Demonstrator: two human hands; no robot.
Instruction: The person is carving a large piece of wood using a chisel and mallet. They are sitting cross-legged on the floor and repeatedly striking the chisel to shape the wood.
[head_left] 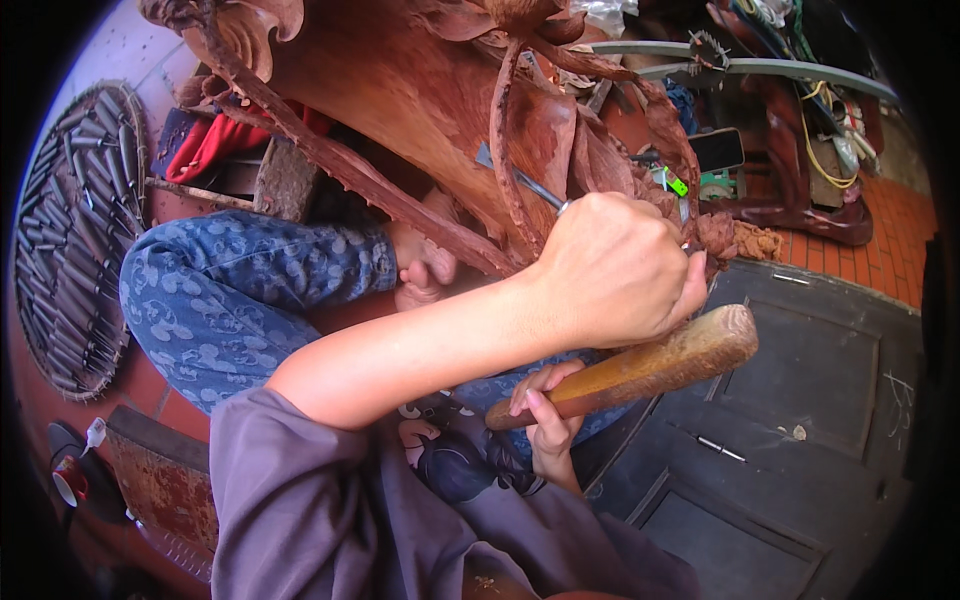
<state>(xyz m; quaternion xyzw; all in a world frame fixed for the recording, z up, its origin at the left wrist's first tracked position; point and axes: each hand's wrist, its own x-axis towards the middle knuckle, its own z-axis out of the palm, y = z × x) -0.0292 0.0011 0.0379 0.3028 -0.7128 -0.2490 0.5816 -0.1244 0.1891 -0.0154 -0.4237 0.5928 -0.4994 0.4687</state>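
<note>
Right hand [545,410]: nearest the wearer, low in the view, fingers wrapped tight round the thin end of the wooden mallet [640,365].
Wooden mallet: a rounded club of pale brown timber, worn smooth, thickening toward its blunt head; it lies just below the left hand, head pointing away to the right. It looks dense and head-heavy, stiff, and not slippery; the narrow handle end is the place to grip.
Left hand [615,270]: just above the mallet, fist clamped round the chisel [520,180], knuckles up.
Chisel: a slim grey steel shaft running up and left out of the fist, its flat tip against the carving. Rigid, light, sharp at the tip; best held on the shank, clear of the edge.
Carved wood piece [420,90]: directly beyond the left hand, large reddish-brown hardwood with curling leaves and stems, rough-cut and matt. Thin projecting stems look breakable.
Round tray of tools [70,230]: far to the left of both hands, on the floor, packed with many dark steel chisels.
</note>
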